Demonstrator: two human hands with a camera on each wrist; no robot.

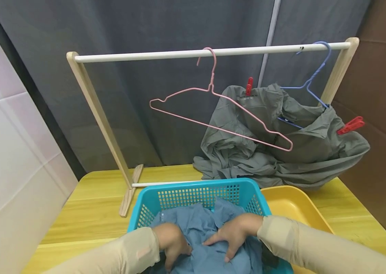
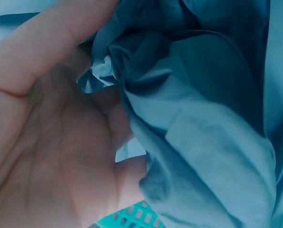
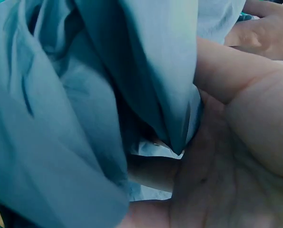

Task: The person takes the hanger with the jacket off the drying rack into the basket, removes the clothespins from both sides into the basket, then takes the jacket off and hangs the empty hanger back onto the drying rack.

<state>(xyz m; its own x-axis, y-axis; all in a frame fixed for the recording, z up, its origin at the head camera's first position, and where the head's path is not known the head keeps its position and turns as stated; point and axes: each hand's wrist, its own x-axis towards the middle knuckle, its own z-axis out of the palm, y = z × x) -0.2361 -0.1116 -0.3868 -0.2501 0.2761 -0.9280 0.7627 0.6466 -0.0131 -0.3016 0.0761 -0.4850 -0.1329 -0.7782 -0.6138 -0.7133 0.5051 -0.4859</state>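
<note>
A crumpled blue shirt (image 1: 199, 224) lies heaped in the turquoise plastic basket (image 1: 196, 183). Both hands are in the heap. My left hand (image 1: 173, 243) grips its left side; in the left wrist view the thumb lies over a bunched fold of shirt (image 2: 203, 118) while the fingers go behind it. On the other side, my right hand (image 1: 235, 233) holds the cloth with fingers spread over it. A hanging fold of shirt (image 3: 151, 57) sits between that thumb and fingers in the right wrist view, hiding some fingertips.
Behind the basket stands a rack with a white rail (image 1: 145, 56). From it hang a pink hanger (image 1: 193, 89) and a blue hanger (image 1: 310, 82) with a grey garment (image 1: 247, 125), with red clips (image 1: 350, 125) on it. A yellow tray (image 1: 290, 201) lies right of the basket.
</note>
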